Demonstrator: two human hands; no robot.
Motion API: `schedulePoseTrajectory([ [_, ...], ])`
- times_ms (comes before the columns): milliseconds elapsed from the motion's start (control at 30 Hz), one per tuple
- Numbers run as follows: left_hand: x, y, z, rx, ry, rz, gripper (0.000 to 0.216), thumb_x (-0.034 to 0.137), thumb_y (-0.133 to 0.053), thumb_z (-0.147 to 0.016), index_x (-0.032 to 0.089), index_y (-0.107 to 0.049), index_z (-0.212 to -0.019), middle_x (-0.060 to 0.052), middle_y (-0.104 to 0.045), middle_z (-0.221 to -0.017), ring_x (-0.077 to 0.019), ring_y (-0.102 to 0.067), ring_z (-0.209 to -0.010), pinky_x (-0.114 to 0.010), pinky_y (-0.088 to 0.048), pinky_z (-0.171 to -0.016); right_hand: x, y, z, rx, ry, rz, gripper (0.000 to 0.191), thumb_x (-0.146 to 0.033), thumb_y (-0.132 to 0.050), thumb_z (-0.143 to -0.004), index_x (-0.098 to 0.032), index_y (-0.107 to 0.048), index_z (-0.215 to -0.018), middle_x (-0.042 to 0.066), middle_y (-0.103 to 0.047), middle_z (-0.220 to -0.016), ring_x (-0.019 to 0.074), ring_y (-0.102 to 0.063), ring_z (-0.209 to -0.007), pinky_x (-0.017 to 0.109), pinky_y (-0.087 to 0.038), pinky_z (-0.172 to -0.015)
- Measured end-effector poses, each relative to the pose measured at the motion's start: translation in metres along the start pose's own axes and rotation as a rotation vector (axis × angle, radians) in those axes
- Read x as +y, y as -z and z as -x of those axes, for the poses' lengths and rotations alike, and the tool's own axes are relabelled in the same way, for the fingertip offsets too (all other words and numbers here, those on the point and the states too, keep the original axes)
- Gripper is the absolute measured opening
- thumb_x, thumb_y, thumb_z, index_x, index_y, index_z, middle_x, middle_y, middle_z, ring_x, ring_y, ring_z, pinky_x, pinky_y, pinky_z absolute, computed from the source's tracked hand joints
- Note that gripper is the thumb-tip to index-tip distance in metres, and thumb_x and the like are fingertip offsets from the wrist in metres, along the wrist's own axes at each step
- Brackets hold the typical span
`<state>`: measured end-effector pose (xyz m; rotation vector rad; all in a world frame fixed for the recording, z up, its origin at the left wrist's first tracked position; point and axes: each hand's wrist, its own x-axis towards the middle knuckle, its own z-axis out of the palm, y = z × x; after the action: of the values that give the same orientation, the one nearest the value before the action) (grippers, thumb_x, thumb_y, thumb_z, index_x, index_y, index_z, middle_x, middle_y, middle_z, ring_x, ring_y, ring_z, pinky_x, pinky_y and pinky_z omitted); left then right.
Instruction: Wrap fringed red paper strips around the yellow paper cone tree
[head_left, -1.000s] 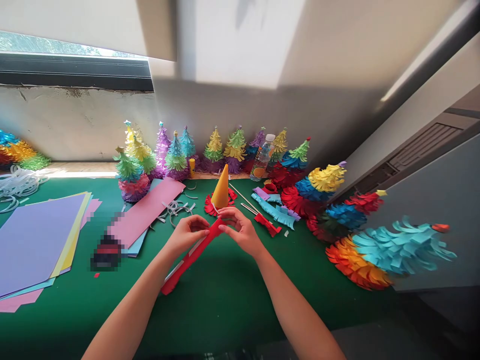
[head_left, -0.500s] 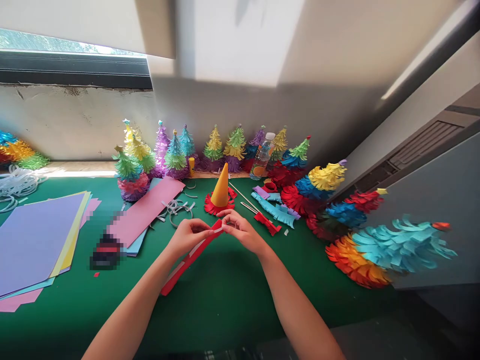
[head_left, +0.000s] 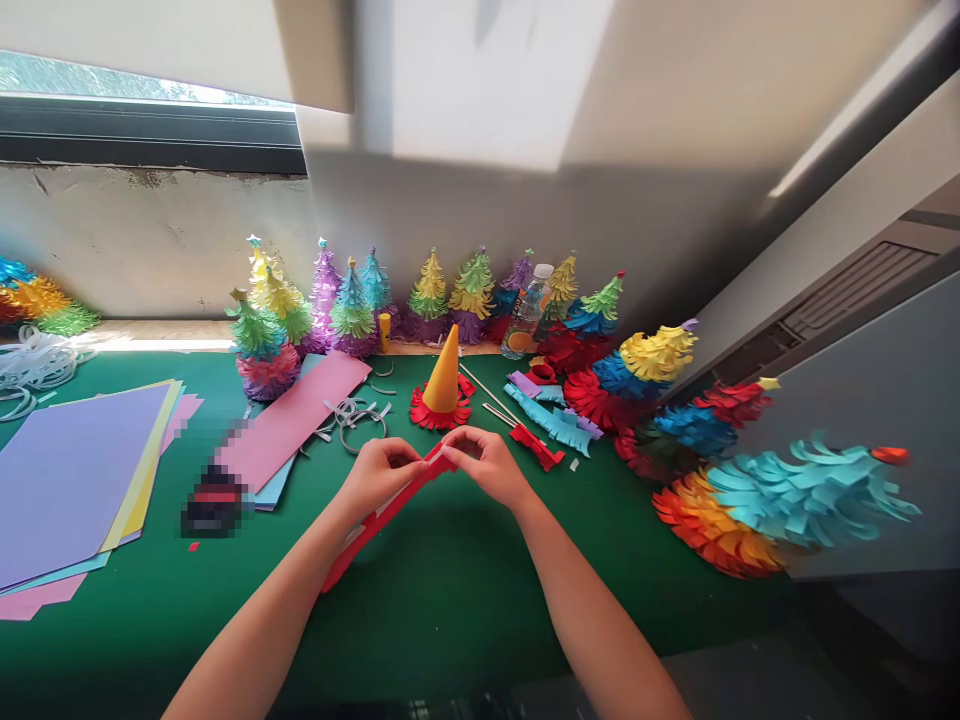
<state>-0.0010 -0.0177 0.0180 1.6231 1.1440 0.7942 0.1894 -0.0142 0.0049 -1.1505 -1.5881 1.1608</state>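
I look down at my two bare hands over a dark green table (head_left: 465, 600). My left hand (head_left: 382, 472) and right hand (head_left: 487, 465) meet near the middle of it, thumbs and fingertips pinched together on the upper end of a long red paper strip (head_left: 397, 500). The strip slants down from my fingers towards me and to the left, and its lower end passes under my left forearm close to the tabletop.

Just beyond my hands an orange paper cone (head_left: 444, 375) stands upright on a ring of red fringe (head_left: 440, 413). To its left lie grey paper trimmings (head_left: 352, 415) and a long pink sheet (head_left: 292, 415). A stack of coloured sheets (head_left: 75, 470), lilac on top, is at the far left. To the right of the cone lies a turquoise fringed strip (head_left: 551, 420).

A row of small fringed paper trees (head_left: 427, 290) lines the back edge, with a clear plastic bottle (head_left: 525, 315) among them. More trees lie tipped on their sides along the right; the nearest is turquoise and orange (head_left: 772, 500).

Behind the table is a rough pale wall (head_left: 150, 240). A dark-framed window (head_left: 142, 95) at top left lets in daylight.
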Motion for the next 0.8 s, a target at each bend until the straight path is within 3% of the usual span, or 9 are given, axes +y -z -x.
schedulePoseTrajectory([
  [800,0.0033,-0.0092,0.0044,0.111,0.001,-0.09,0.017,0.028,-0.056,-0.069,0.013,-0.063,-0.063,-0.002,-0.062,-0.062,-0.0129,-0.053,-0.057,-0.023,-0.039,-0.052,0.0,-0.0069,-0.0011,0.079,-0.02,0.005,0.021,-0.038,-0.066,-0.07,-0.018,-0.059,-0.069,0.002,-0.063,-0.067,0.0156,-0.058,-0.06,0.027,-0.049,-0.056],
])
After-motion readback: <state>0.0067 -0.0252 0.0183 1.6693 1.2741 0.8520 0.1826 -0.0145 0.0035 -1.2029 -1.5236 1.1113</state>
